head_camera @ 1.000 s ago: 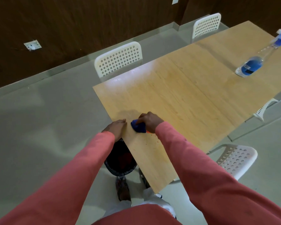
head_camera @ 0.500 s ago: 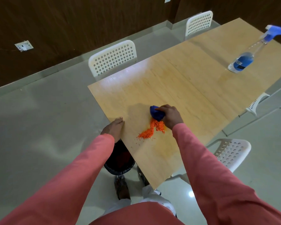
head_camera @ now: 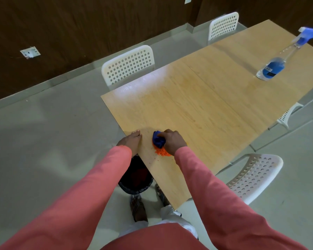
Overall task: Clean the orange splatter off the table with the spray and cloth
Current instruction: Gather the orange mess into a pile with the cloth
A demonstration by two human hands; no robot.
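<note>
The right hand [head_camera: 173,141] has its fingers curled down over a bunched blue cloth [head_camera: 159,139], gripping it against the wooden table [head_camera: 197,109]. The cloth sticks out from under the fingers on the side toward the left hand, and its near edge touches a small heap of orange splatter [head_camera: 162,152]. That heap lies just on the person's side of the cloth, with a few loose orange specks scattered a little further toward the table's near edge.

The left hand [head_camera: 130,141] rests at the table's left edge, just beside the cloth, fingers close together and only lightly bent, holding nothing; their tips lie on the tabletop while the palm hangs past the edge. Directly below that hand, on the floor against the table's edge, stands a black bin [head_camera: 135,179].

Both arms wear salmon-pink sleeves [head_camera: 215,201].

Well away from the cloth, toward the table's far right end, the spray bottle [head_camera: 271,69] stands upright. In this wide view its long axis appears to slant up and to the right, blue liquid at the base and the blue trigger head [head_camera: 308,33] at the top, its nozzle pointing left.

White perforated chairs [head_camera: 128,66] stand along both long sides of the table.
</note>
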